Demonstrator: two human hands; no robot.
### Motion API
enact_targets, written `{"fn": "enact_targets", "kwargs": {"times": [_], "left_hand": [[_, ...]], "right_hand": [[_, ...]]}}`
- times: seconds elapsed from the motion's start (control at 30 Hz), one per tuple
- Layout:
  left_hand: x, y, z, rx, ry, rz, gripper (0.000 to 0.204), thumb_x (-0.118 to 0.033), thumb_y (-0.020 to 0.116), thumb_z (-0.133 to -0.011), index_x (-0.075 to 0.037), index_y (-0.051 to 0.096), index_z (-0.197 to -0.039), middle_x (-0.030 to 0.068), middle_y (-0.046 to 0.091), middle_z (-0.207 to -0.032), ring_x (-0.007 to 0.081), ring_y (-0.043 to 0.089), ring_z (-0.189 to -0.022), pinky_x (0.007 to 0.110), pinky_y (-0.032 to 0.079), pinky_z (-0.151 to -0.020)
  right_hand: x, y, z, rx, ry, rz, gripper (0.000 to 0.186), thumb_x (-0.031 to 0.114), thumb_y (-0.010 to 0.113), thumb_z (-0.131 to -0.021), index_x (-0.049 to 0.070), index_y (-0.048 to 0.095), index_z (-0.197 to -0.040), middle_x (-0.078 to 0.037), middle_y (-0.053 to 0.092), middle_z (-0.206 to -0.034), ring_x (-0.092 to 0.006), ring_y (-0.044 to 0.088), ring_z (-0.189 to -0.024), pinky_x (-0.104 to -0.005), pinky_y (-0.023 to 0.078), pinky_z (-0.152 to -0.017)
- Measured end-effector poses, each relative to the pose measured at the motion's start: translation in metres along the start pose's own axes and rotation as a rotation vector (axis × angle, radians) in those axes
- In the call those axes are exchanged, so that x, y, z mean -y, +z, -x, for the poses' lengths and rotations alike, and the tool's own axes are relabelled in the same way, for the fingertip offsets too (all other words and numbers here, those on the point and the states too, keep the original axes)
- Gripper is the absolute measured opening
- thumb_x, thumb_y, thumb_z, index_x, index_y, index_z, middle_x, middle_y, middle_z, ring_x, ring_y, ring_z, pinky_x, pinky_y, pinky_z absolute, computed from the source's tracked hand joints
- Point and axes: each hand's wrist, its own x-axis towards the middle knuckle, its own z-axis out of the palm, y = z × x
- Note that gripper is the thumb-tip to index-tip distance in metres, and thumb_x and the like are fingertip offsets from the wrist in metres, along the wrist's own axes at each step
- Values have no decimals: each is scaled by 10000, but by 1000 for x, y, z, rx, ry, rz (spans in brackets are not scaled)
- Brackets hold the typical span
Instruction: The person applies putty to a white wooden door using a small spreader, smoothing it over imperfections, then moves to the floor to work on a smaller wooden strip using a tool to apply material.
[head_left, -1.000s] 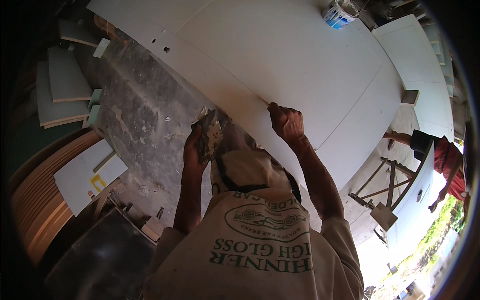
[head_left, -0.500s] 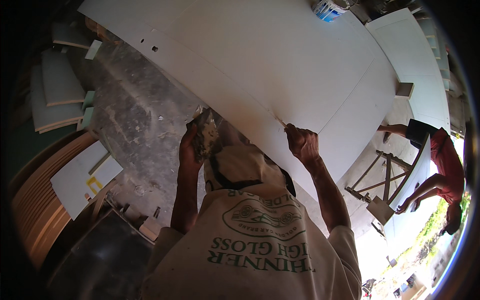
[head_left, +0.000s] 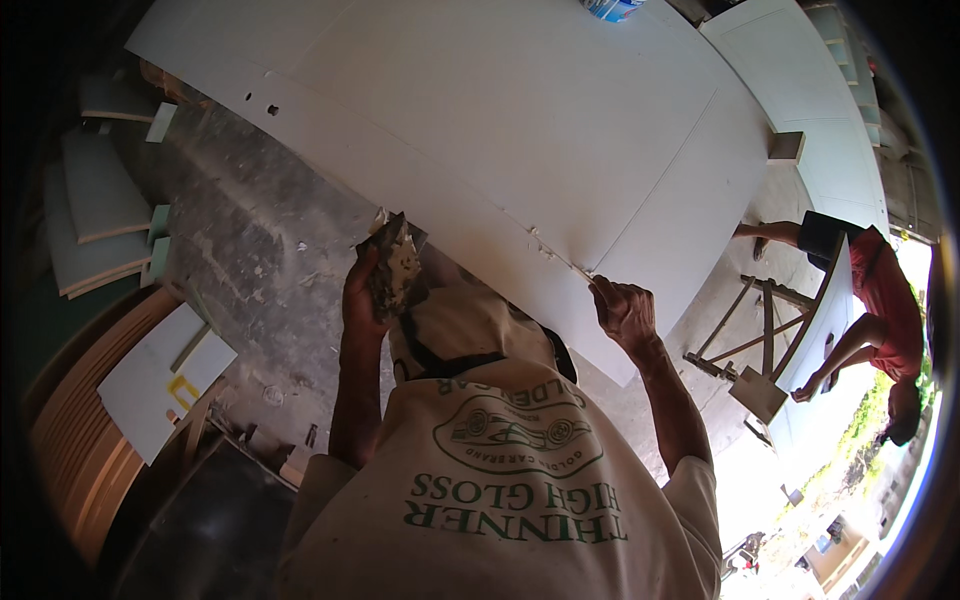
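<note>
My left hand (head_left: 362, 290) is closed on a dark putty board (head_left: 400, 262) smeared with cream-coloured putty, just off the near edge of a large white panel (head_left: 480, 110). Closed around a thin putty knife (head_left: 581, 272), my right hand (head_left: 627, 312) is over the panel's near right part. The knife's tip is at the panel's surface, beside fresh dabs of putty (head_left: 537, 238) that lie along a fine groove. Most of the knife's handle is hidden in my fingers.
A blue-and-white bucket (head_left: 612, 8) stands at the panel's far edge. At right, a person in red (head_left: 885, 300) is by another panel on a wooden trestle (head_left: 768, 320). Stacked boards (head_left: 105, 190) are at left. Two small holes mark the panel's far left.
My right hand has moved a little to the right and nearer with the knife. Putty dabs now show along the groove. The whole view has shifted slightly; my left hand keeps the board.
</note>
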Motion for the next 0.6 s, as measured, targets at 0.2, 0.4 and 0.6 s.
{"fn": "enact_targets", "kwargs": {"times": [0.2,0.4,0.6], "left_hand": [[3,4,-2,70,-16,-9,409,-232,613,-1074,-29,572,-1427,133,710,-1295,274,723,-1134,447,602,-982],[1,7,0,75,-26,-31,421,-232,603,-1076,-16,561,-1435,147,702,-1305,280,711,-1166,459,587,-1011],[3,14,4,9,-4,-100,436,-232,589,-1082,-5,547,-1452,155,696,-1310,275,706,-1178,465,589,-1008]], "right_hand": [[0,-14,12,127,55,108,245,64,739,-934,99,571,-1110,-50,584,-604,-264,567,-457,-399,450,-439],[14,-28,-4,217,134,147,111,110,732,-936,96,624,-954,-59,602,-578,-285,607,-473,-406,482,-462],[6,-50,19,124,495,30,187,191,657,-1008,44,678,-894,-110,678,-654,-333,642,-525,-441,507,-526]]}}
